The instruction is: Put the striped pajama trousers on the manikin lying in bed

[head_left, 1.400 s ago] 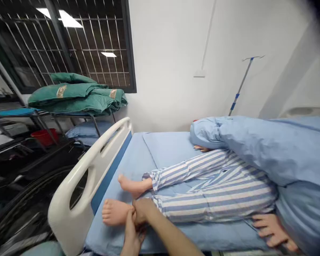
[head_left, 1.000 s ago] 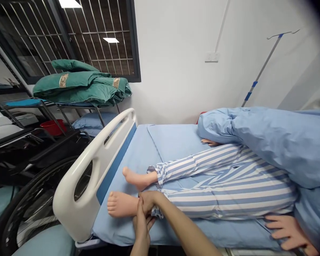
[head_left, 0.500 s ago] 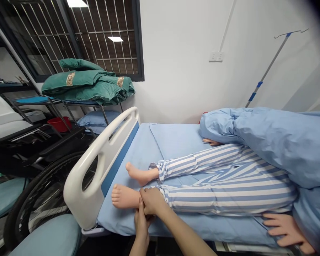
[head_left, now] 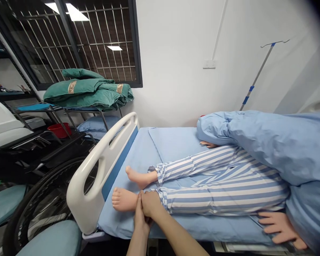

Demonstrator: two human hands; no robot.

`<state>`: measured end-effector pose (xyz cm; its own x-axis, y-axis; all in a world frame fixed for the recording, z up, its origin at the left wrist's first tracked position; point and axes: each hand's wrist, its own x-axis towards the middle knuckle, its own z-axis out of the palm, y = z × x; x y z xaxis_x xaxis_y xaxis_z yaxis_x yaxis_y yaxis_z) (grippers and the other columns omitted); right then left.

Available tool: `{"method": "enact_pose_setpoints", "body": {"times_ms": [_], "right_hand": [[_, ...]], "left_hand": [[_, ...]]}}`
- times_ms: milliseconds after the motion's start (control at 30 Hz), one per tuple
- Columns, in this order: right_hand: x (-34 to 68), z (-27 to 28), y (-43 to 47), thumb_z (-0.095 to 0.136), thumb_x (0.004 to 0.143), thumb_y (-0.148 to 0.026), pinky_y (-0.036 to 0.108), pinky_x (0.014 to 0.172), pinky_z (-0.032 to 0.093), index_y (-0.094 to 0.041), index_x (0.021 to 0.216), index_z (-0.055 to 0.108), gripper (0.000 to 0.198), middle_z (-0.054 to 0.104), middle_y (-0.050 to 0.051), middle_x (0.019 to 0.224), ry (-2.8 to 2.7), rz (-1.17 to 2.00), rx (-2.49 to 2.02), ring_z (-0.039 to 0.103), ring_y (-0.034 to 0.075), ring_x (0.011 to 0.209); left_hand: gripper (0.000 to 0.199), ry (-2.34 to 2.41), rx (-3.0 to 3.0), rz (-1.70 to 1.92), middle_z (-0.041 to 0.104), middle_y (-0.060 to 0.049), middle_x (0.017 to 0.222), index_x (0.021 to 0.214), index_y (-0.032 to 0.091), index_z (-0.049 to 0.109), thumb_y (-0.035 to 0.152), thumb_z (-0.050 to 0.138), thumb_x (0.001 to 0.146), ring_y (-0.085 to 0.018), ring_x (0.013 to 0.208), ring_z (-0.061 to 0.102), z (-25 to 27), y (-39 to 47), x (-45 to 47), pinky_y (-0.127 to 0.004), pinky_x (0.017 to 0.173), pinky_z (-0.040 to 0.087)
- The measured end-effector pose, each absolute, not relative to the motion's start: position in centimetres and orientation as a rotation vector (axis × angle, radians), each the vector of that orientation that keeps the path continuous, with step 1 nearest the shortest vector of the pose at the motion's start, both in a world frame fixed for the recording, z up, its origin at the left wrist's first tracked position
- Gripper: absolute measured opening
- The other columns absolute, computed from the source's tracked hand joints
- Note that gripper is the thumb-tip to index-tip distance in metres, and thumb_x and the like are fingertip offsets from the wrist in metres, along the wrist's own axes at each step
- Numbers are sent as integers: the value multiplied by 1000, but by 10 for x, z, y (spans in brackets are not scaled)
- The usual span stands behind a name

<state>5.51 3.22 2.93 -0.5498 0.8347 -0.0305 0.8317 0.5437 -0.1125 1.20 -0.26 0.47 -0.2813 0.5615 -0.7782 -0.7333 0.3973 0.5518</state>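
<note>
A manikin in blue-and-white striped trousers [head_left: 216, 199] lies on the bed, its legs stretched toward the footboard. My right hand [head_left: 151, 204] is closed over the ankle of the nearer leg, just below the gathered trouser cuff. Against it, on the near side of the same ankle, my left hand [head_left: 142, 215] is closed, its thumb pointing up and its fingers partly hidden underneath. The manikin's near foot [head_left: 124, 200] sticks out past my hands, toes toward the footboard. Its far foot [head_left: 140, 177] rests on the blue sheet [head_left: 173, 138], apart from my hands.
A white footboard [head_left: 78, 179] borders the bed on the left, with a wheelchair wheel [head_left: 18, 220] and padded stools [head_left: 54, 241] beyond it. A blue quilt [head_left: 266, 142] covers the manikin's upper body. Folded green bedding [head_left: 88, 92] sits under the window. An IV pole [head_left: 258, 73] stands behind.
The view has shifted slightly, so the scene sits a little lower. Both hands stay at the ankle, now pressed closer together. The manikin's leg looks unmoved.
</note>
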Motion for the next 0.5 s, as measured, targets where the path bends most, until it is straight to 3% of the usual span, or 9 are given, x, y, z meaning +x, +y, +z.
{"method": "enact_pose_setpoints", "body": {"times_ms": [133, 300, 400, 500], "right_hand": [[58, 32, 48, 53, 63, -28, 36, 63, 45, -13, 102, 50, 42, 63, 13, 83, -2854, 384, -1432, 60, 27, 76], [63, 32, 67, 61, 51, -41, 33, 60, 46, -15, 102, 51, 59, 63, 12, 89, -3016, 655, -1293, 61, 28, 78], [65, 31, 66, 62, 46, -47, 35, 58, 46, -14, 100, 51, 63, 63, 13, 87, -3023, 616, -1260, 61, 29, 74], [66, 28, 55, 58, 53, -42, 37, 58, 45, -14, 99, 49, 54, 63, 12, 80, -2943, 410, -1280, 60, 28, 70]], "left_hand": [[53, 1395, -204, 1241, 61, -8, 93, 97, 19, 56, 53, 60, 57, -24, 79, 60, -2, -1, 12, -35, 63, 48], [52, 1384, -155, 1282, 61, -14, 98, 100, 14, 54, 45, 64, 59, -23, 80, 60, -4, -9, 10, -32, 66, 48], [51, 1335, -90, 1312, 62, -13, 94, 101, 13, 53, 40, 66, 59, -21, 76, 61, -4, -17, 7, -30, 67, 49], [49, 1304, -32, 1325, 63, -12, 87, 100, 12, 51, 36, 67, 60, -20, 72, 62, -6, -25, 5, -29, 65, 50]]}}
